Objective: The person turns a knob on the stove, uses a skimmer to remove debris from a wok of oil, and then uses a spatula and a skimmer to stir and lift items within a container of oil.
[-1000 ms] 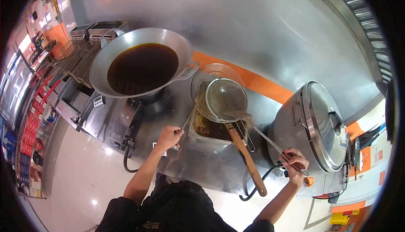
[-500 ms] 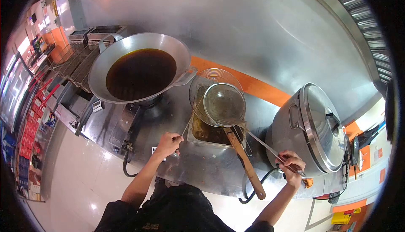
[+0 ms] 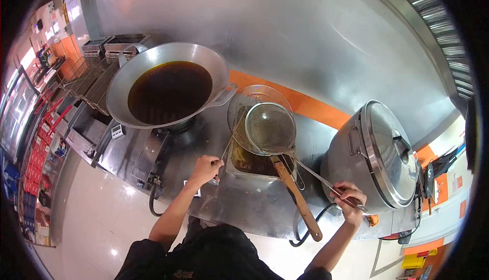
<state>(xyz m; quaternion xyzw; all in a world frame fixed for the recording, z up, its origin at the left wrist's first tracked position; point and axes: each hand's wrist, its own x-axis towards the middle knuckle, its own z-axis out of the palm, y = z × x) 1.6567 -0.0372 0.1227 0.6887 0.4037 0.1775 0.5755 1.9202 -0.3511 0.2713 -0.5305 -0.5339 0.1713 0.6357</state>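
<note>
A round fine-mesh strainer [image 3: 270,125] lies over a rectangular metal pan [image 3: 232,170] holding brownish liquid. My right hand [image 3: 349,198] is wrapped round a long metal handle that runs up to the strainer's near rim. Pinched in my left hand [image 3: 206,170] is a thin metal rod [image 3: 225,150], slanting up towards the pan's left side; its far end is hidden. Beneath and behind the strainer sits a wider wire skimmer [image 3: 260,90]. A wooden handle [image 3: 298,201] slants from the pan across the counter's front edge.
At the left stands a large wok [image 3: 221,66] of dark liquid, with a small timer [image 3: 117,130] beside it. A tall lidded pot [image 3: 346,157] is on the right. Wire fryer baskets [image 3: 91,78] sit far left; a black hose [image 3: 153,198] hangs at the front.
My left hand has moved slightly up and right. The strainer and my right hand are almost where they were; the view has shifted a little.
</note>
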